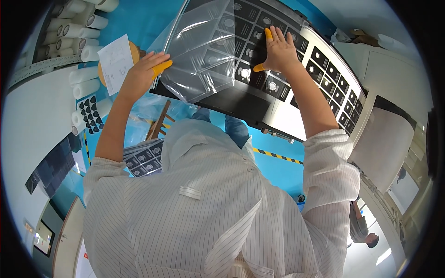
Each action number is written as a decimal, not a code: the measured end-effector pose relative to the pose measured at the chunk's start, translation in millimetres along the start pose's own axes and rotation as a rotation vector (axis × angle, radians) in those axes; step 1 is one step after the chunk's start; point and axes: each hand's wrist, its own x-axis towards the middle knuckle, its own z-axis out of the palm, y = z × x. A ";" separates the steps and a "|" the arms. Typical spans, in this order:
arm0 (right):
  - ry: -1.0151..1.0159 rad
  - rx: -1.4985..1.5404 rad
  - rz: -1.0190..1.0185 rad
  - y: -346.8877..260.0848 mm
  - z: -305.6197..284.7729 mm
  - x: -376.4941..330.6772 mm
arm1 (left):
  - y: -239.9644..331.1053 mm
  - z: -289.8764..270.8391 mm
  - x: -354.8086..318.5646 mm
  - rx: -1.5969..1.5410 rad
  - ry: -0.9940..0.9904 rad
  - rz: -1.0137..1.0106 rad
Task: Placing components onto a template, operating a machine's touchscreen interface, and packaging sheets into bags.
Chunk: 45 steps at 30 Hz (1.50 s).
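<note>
A clear plastic film sheet (197, 58) with shiny creases lies over the left part of a sheet of dark printed cards with round marks (250, 53). My left hand (141, 76) is closed at the film's left edge, pinching it; a yellow finger cot covers one digit. My right hand (281, 52) rests flat on the printed cards to the right of the film, fingers spread, with yellow cots on two digits. Both hands are over a machine bed with a black front edge (241, 104). The undersides of my fingers are hidden.
More dark printed cards (324, 74) lie on a lit white surface at the right. White rolls (85, 88) and a paper sheet (116, 60) on a round wooden piece stand at the left. Below are a wooden stand (160, 121) and stacked printed sheets (146, 160). Another person (361, 227) is at lower right.
</note>
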 end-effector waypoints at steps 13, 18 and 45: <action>0.133 0.009 -0.095 -37.8 -28.2 28.2 | -12.7 -22.0 -18.3 -0.031 0.031 0.030; 0.034 -0.098 -0.127 -48.8 -45.7 35.5 | -25.0 -52.0 -63.3 0.102 0.039 -0.077; 0.478 0.163 -0.643 -191.2 -44.7 -89.4 | 69.1 171.8 -351.7 -0.203 0.194 -0.971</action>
